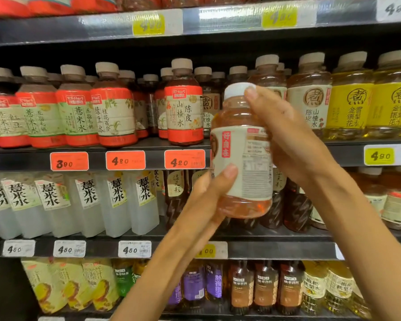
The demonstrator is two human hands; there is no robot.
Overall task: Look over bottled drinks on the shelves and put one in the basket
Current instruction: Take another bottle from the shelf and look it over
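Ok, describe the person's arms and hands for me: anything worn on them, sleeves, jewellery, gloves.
Both forearms are bare as far as the frame shows; no sleeve comes into view. The left hand and right hand wear no gloves. No ring, watch or bracelet shows on the fingers or wrists. The nails look short and unpainted. A few small dark specks mark the back of the right hand.

We record: held bottle (242,154), amber drink, white cap, cream label with a red strip. Shelf bottles (184,105): red-and-cream labels, tan caps. Yellow-labelled bottles (350,105) at right. Cloudy white bottles (116,200), black lettering. Price tags (125,160): red-orange; others yellow or white. Shelves (264,250): dark grey.
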